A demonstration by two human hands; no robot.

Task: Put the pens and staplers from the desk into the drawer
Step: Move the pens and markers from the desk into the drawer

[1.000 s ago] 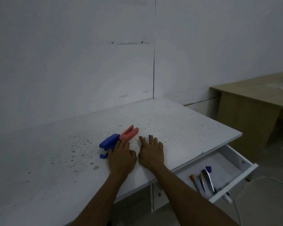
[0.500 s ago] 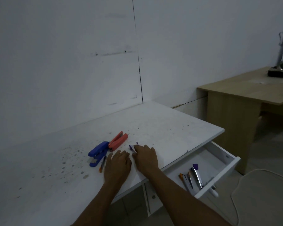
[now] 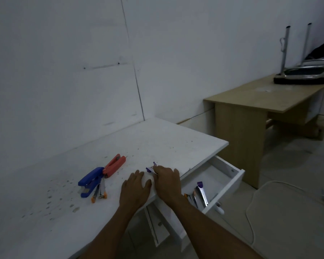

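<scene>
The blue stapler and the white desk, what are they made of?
The blue stapler looks like smooth moulded plastic, with a duller, maybe metal, base. The white desk seems to be matt laminated board: flat, thin-edged, speckled with stains. Dim light leaves both uncertain.

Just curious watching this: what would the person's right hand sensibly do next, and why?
Probably slide the purple-capped pens under the right hand rightward over the desk edge into the open drawer, which sits right beside it and already holds pens.
</scene>
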